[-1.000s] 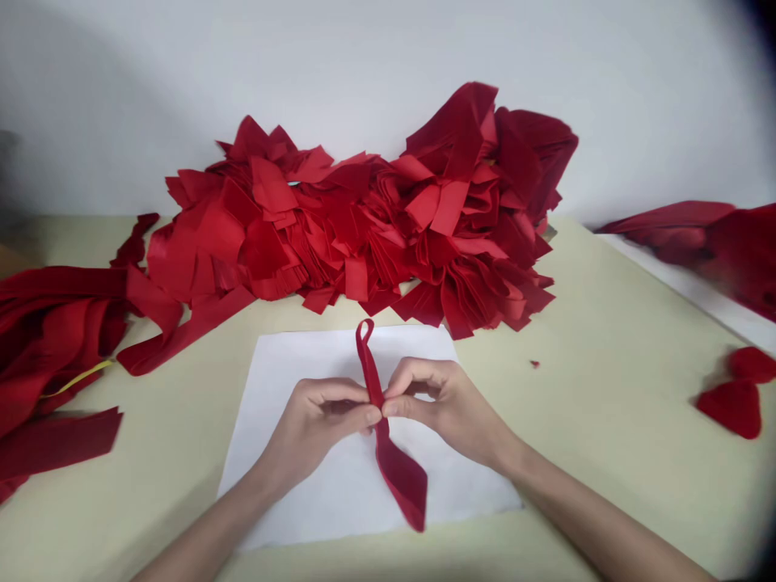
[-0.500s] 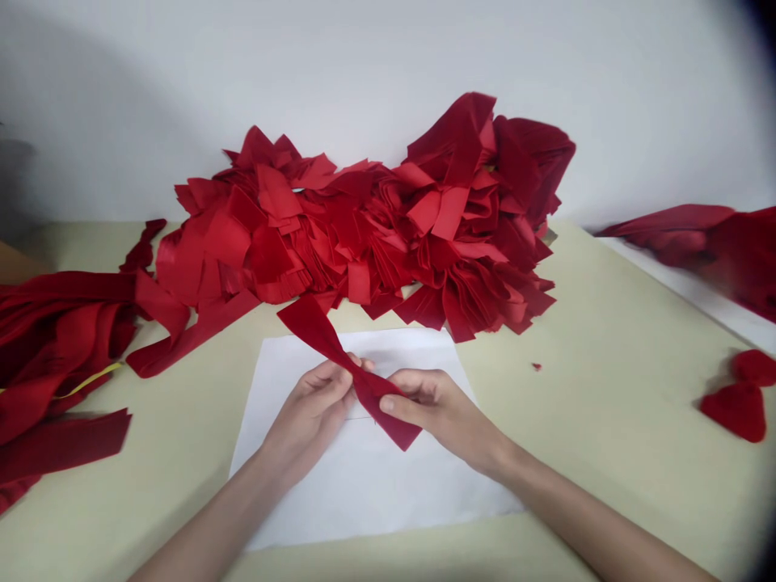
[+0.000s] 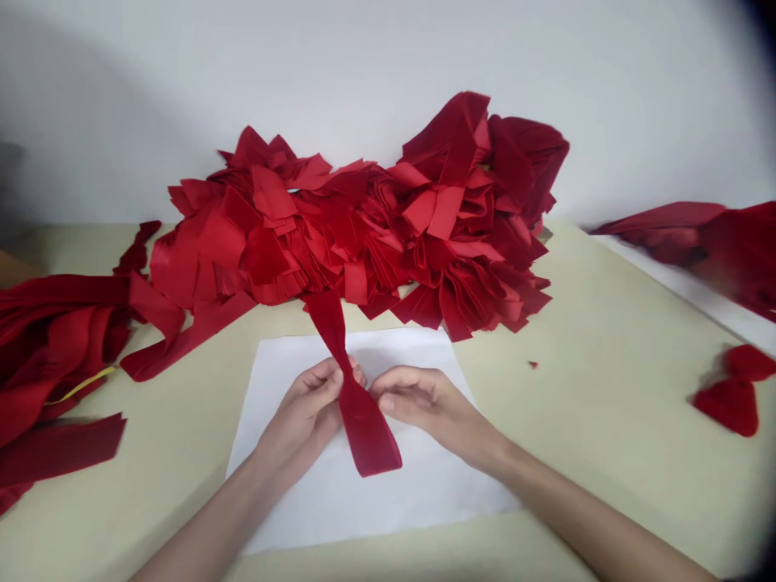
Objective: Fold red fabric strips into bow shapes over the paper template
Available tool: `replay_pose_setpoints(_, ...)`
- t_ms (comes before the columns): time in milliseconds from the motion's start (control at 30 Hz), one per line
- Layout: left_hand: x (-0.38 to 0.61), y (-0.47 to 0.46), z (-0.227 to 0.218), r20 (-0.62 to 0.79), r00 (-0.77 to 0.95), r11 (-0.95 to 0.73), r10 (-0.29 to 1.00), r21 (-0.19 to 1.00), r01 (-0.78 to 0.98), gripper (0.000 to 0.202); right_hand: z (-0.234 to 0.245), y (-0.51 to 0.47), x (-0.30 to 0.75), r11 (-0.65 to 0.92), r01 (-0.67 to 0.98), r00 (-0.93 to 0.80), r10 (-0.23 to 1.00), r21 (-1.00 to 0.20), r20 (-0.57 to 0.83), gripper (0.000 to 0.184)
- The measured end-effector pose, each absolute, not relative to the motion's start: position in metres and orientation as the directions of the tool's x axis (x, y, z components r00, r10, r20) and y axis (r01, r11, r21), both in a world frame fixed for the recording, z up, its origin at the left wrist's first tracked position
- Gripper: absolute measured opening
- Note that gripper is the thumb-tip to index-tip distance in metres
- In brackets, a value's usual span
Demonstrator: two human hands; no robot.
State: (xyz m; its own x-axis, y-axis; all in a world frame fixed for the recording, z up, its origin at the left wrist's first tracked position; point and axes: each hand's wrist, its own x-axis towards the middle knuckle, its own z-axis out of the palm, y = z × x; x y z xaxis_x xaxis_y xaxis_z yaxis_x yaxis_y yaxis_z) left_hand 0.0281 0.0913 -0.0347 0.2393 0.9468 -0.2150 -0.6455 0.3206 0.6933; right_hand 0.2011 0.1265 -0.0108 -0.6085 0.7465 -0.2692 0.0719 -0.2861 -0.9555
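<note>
L hand sits low centre, fingers curled tight round the narrow waist of a long deep-red strip, velvety crepe paper or cloth, can't tell which. Those fingers hide the pinch itself, so how the strip is folded there can't be seen. R hand is just beside it, fingers half curled, tips at the strip's right edge; can't tell if it actually has hold. Strip stands upright-ish over a white paper sheet: wide lower end hangs free above the sheet, upper end runs up to the lower edge of a big heaped pile of cut red strips and blends w/ it, so the tip is hard to make out. Both forearms come in from the bottom edge, cut off by the frame. Sheet shows below and beside the hands, on a pale olive tabletop. Red heap w/ a thin yellow strip is cut off at left edge; blurred red bundle at upper right, cut off too; rounded red pieces at right edge.
</note>
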Motion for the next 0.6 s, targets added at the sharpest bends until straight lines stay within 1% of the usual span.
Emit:
replay_pose_setpoints(167,0.027,0.09,-0.039,-0.24,0.261,0.353,0.935,0.707,-0.613,0.014,-0.008,0.133,0.204,-0.227,0.119,-0.548,0.796,-0.967,-0.255,0.024)
replay_pose_setpoints(333,0.03,0.089,-0.042,-0.226,0.291,0.362,0.93,0.709,-0.605,0.01,-0.006,0.137,0.203,-0.261,0.113,-0.502,0.818,-0.959,-0.282,0.022)
replay_pose_setpoints(400,0.032,0.088,-0.044,-0.25,0.304,0.388,0.92,0.698,-0.602,0.008,-0.007,0.137,0.204,-0.273,0.097,-0.522,0.805,-0.957,-0.283,0.021)
replay_pose_setpoints(533,0.035,0.085,-0.045,-0.344,0.329,0.476,0.879,0.67,-0.57,0.019,-0.009,0.136,0.205,-0.326,0.037,-0.639,0.719,-0.945,-0.273,0.02)
replay_pose_setpoints(600,0.036,0.084,-0.046,-0.389,0.329,0.509,0.861,0.671,-0.54,0.023,-0.01,0.135,0.206,-0.365,-0.008,-0.653,0.707,-0.931,-0.272,0.019)
